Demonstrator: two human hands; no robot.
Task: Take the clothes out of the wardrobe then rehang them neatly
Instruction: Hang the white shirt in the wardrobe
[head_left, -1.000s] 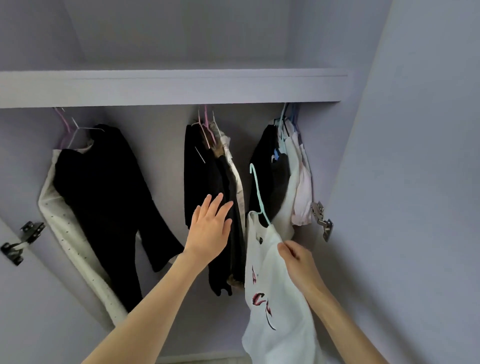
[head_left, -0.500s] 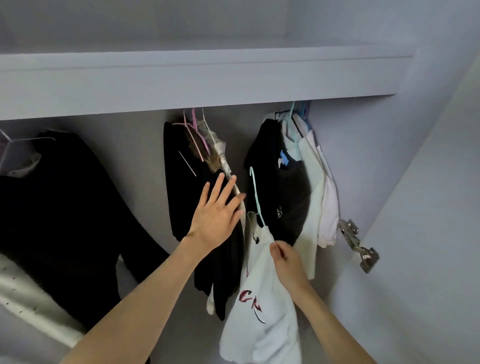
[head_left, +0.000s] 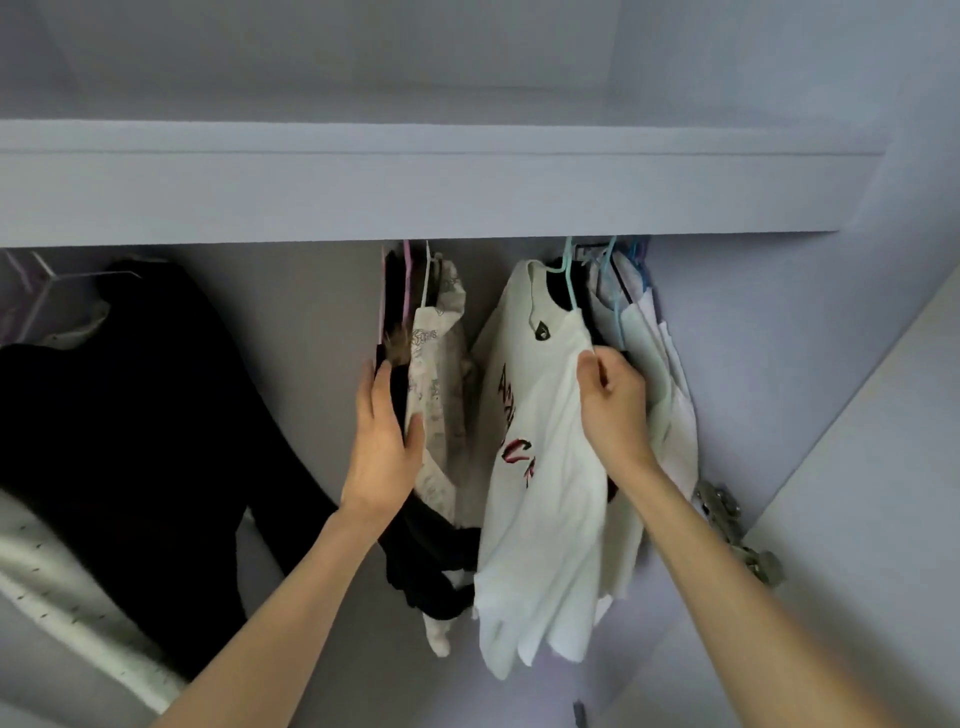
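- The right hand (head_left: 613, 400) is pinching the shoulder of the white T-shirt (head_left: 540, 467), thumb and fingers closed on the cloth just under the shelf (head_left: 415, 192); a second ago it was holding the same shirt well below that shelf, with the teal hanger (head_left: 569, 280) hook free in the air.
- That hook is now reaching up behind the shelf's front edge, so the shirt is probably being hung on the rail, though the rail itself is hidden and whether the hook has caught cannot be told.
- The left hand (head_left: 387, 426), left of the T-shirt, is lying with straight fingers against the middle bunch of clothes (head_left: 431, 374), pressing the dark and printed garments aside; earlier it was only reaching toward them with spread fingers.
- This is opening a gap under the shelf between the middle bunch and the right-hand bunch (head_left: 644, 332), into which the T-shirt is going.
- Farther left under the shelf, the black garment (head_left: 135, 415) is hanging over a pale dotted one (head_left: 52, 587).
- Judged from this, one rehanging is nearly done; the shirt's hem is hanging uneven and may need smoothing.
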